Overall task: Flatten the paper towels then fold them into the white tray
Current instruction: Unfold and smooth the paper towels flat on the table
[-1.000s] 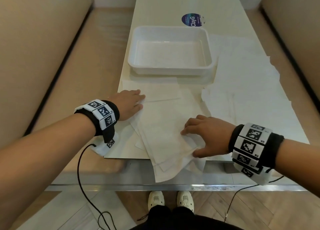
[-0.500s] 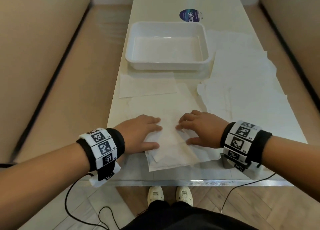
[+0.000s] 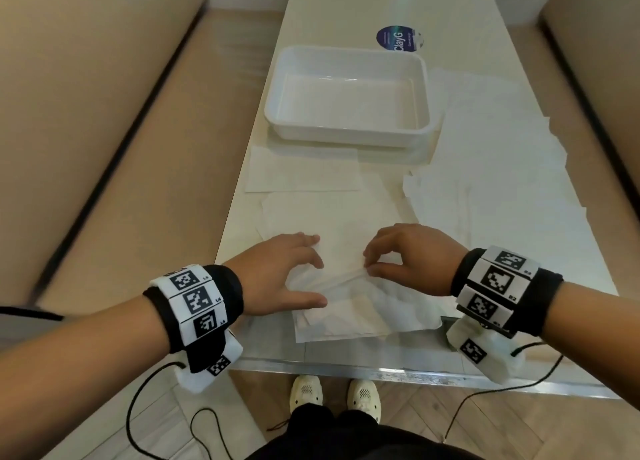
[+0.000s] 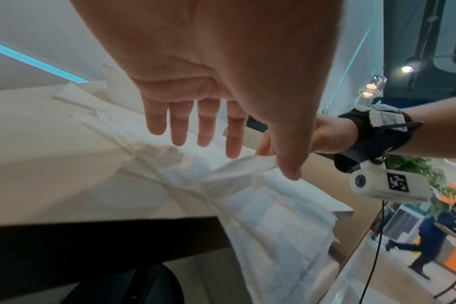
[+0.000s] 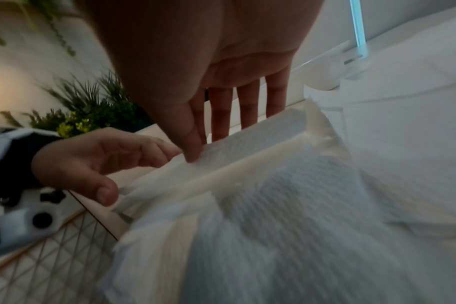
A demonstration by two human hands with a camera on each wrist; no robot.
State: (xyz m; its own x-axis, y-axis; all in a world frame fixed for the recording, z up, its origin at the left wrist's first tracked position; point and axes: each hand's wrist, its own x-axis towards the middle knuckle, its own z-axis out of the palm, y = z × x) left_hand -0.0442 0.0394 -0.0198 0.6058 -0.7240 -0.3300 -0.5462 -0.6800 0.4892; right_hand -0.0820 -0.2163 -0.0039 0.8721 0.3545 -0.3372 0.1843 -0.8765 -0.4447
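A loose stack of white paper towels (image 3: 363,310) lies at the table's near edge and overhangs it slightly. My right hand (image 3: 367,263) pinches a raised fold of the top towel (image 5: 247,164) between thumb and index finger (image 5: 193,152). My left hand (image 3: 311,272) is spread over the stack's left side, fingers (image 4: 203,127) straight just above the sheet and thumb beside the raised fold (image 4: 242,166). The white tray (image 3: 424,78) sits further back in the middle of the table, with nothing in it that I can make out.
More flattened towels (image 3: 502,182) cover the table's right side beside the tray. A single sheet (image 3: 301,175) lies just in front of the tray on the left. A round blue sticker (image 3: 398,38) is behind the tray. Beige benches flank the table.
My left hand came back from the sheet near the tray to the near stack. My right hand went from lying flat on the towels to pinching up a fold.
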